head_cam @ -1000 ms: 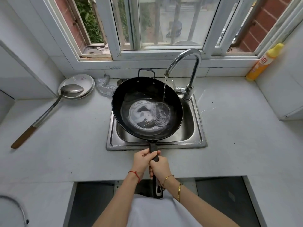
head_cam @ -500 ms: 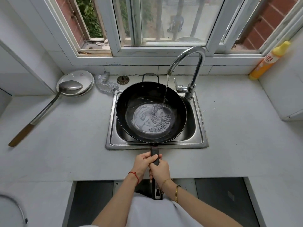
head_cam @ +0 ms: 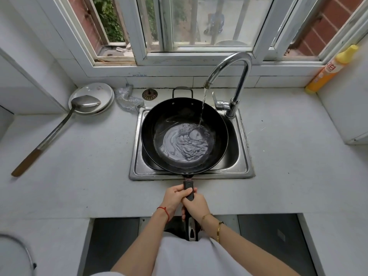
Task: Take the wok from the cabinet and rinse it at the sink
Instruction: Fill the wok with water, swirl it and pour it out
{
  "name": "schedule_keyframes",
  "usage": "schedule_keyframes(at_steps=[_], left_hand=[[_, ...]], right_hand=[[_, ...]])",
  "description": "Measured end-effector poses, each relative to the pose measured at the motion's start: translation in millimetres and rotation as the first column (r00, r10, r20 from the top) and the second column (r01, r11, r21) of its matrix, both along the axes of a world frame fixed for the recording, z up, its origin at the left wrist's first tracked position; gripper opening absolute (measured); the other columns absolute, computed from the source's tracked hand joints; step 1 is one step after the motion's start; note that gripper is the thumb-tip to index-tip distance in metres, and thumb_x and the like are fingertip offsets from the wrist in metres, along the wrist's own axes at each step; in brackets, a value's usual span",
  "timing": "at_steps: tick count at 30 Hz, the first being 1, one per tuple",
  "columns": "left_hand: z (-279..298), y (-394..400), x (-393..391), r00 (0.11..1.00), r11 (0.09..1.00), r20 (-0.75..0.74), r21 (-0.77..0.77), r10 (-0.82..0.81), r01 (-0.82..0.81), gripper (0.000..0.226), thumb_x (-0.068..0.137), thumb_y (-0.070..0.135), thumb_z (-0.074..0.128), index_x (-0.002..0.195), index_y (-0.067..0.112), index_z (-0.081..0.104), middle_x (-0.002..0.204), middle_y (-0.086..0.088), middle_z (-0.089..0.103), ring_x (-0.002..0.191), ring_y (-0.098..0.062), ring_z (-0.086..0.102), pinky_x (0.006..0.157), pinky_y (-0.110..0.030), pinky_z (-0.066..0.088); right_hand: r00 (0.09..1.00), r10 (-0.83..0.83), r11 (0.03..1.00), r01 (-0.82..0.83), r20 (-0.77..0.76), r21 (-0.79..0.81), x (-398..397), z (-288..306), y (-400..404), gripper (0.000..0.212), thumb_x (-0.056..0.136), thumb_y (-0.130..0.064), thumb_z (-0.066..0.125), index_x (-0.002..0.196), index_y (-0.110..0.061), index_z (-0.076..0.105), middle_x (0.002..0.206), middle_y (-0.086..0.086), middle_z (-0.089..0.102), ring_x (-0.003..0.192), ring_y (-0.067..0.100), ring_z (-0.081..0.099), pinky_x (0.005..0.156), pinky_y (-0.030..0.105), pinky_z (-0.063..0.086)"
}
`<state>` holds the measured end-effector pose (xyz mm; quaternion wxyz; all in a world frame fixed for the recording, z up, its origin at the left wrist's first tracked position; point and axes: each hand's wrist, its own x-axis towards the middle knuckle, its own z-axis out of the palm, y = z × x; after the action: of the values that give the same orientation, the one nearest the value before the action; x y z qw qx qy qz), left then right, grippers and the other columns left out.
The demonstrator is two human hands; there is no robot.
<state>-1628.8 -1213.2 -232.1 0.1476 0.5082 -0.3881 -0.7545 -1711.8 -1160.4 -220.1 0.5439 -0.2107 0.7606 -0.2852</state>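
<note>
A black wok (head_cam: 159, 124) sits over the steel sink (head_cam: 242, 166), its long dark handle pointing toward me. Water runs from the chrome faucet (head_cam: 237, 76) into the wok's right side and pools, rippling, in its bottom. My left hand (head_cam: 174, 197) and my right hand (head_cam: 196, 205) are both shut around the handle, the left one a little farther forward. The handle's end sticks out below my hands.
A metal ladle (head_cam: 57, 128) with a wooden grip rests on white plates (head_cam: 97, 90) at the left. A steel scourer (head_cam: 127, 98) and a drain strainer (head_cam: 149, 94) lie behind the sink. A yellow bottle (head_cam: 330, 68) stands in the right corner.
The wok has shifted slightly to the right and back over the sink, and the pooled water has spread and swirled. Both hands keep their grip on the handle.
</note>
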Motion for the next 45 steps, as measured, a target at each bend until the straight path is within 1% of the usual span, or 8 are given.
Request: schedule_keyframes(at_steps=[5, 8, 11, 16, 20, 24, 35, 45], left_hand=[[0, -4, -4, 0.999, 0.999, -0.013, 0.009, 0.048, -0.048, 0.018, 0.087, 0.002, 0.062, 0.100, 0.001, 0.074, 0.101, -0.014, 0.074, 0.093, -0.022, 0.068, 0.079, -0.023, 0.055], [3, -3, -5, 0.998, 0.998, -0.031, 0.034, 0.062, -0.061, 0.016, 0.088, -0.001, 0.060, 0.097, 0.003, 0.073, 0.096, -0.013, 0.075, 0.087, -0.020, 0.069, 0.076, -0.020, 0.055], [5, -4, -7, 0.998, 0.996, -0.018, 0.053, 0.068, -0.067, 0.016, 0.089, 0.000, 0.060, 0.095, 0.006, 0.073, 0.095, -0.014, 0.075, 0.085, -0.019, 0.071, 0.081, -0.023, 0.057], [11, -5, -7, 0.996, 0.987, -0.019, 0.140, 0.086, -0.083, 0.018, 0.090, 0.001, 0.058, 0.107, -0.003, 0.064, 0.098, -0.018, 0.073, 0.077, -0.024, 0.073, 0.070, -0.033, 0.061], [12, -4, -7, 0.998, 0.990, 0.006, 0.126, 0.063, -0.063, 0.022, 0.088, 0.008, 0.065, 0.108, -0.003, 0.065, 0.096, -0.015, 0.073, 0.079, -0.029, 0.072, 0.076, -0.042, 0.060], [10, -3, -9, 0.997, 0.988, 0.008, 0.140, 0.072, -0.072, 0.026, 0.087, 0.010, 0.068, 0.109, -0.005, 0.064, 0.089, -0.014, 0.068, 0.075, -0.028, 0.067, 0.082, -0.046, 0.059], [9, -4, -12, 0.994, 0.976, 0.052, 0.192, 0.097, -0.105, 0.033, 0.085, 0.010, 0.069, 0.112, -0.008, 0.063, 0.081, -0.011, 0.065, 0.066, -0.025, 0.062, 0.069, -0.036, 0.057], [8, -3, -12, 0.994, 0.976, 0.021, 0.189, 0.107, -0.109, 0.028, 0.086, 0.012, 0.069, 0.112, 0.001, 0.066, 0.083, -0.010, 0.064, 0.069, -0.025, 0.062, 0.072, -0.035, 0.058]], right_hand=[[0.904, 0.388, 0.920, -0.391, -0.182, 0.018, -25, 4, -4, 0.030, 0.092, -0.032, 0.054, 0.063, -0.026, 0.050, 0.072, 0.004, 0.059, 0.074, 0.022, 0.060, 0.068, 0.030, 0.051], [0.837, 0.544, 0.839, -0.539, -0.063, 0.079, -47, 12, -8, 0.036, 0.092, -0.046, 0.053, 0.075, -0.015, 0.060, 0.076, 0.010, 0.066, 0.080, 0.032, 0.070, 0.079, 0.041, 0.060], [0.817, 0.577, 0.812, -0.574, 0.000, 0.105, -78, 23, -19, 0.041, 0.094, -0.042, 0.055, 0.091, -0.002, 0.065, 0.074, 0.010, 0.069, 0.067, 0.025, 0.070, 0.069, 0.031, 0.062], [0.919, 0.276, 0.946, -0.311, -0.282, -0.090, -136, 47, -63, 0.029, 0.097, -0.016, 0.048, 0.077, -0.005, 0.065, 0.066, 0.009, 0.066, 0.053, 0.017, 0.063, 0.056, 0.024, 0.058], [0.899, -0.002, 0.954, -0.131, -0.439, -0.271, -180, 51, -111, 0.027, 0.093, -0.011, 0.045, 0.082, -0.010, 0.070, 0.082, 0.012, 0.072, 0.077, 0.026, 0.069, 0.081, 0.043, 0.057], [0.838, -0.033, 0.934, -0.169, -0.545, -0.316, -201, 62, -159, 0.032, 0.095, -0.012, 0.041, 0.113, -0.007, 0.068, 0.115, 0.012, 0.069, 0.108, 0.026, 0.062, 0.102, 0.036, 0.045], [0.186, 0.284, 0.691, -0.720, -0.941, 0.067, -243, 41, -257, 0.055, 0.083, 0.003, 0.043, 0.139, 0.005, 0.042, 0.142, 0.022, 0.045, 0.137, 0.041, 0.035, 0.116, 0.050, 0.028], [-0.004, 0.317, 0.669, -0.708, -0.948, 0.226, -256, 49, -241, 0.054, 0.085, -0.003, 0.053, 0.138, -0.004, 0.044, 0.149, 0.013, 0.041, 0.144, 0.040, 0.023, 0.118, 0.054, 0.019]])
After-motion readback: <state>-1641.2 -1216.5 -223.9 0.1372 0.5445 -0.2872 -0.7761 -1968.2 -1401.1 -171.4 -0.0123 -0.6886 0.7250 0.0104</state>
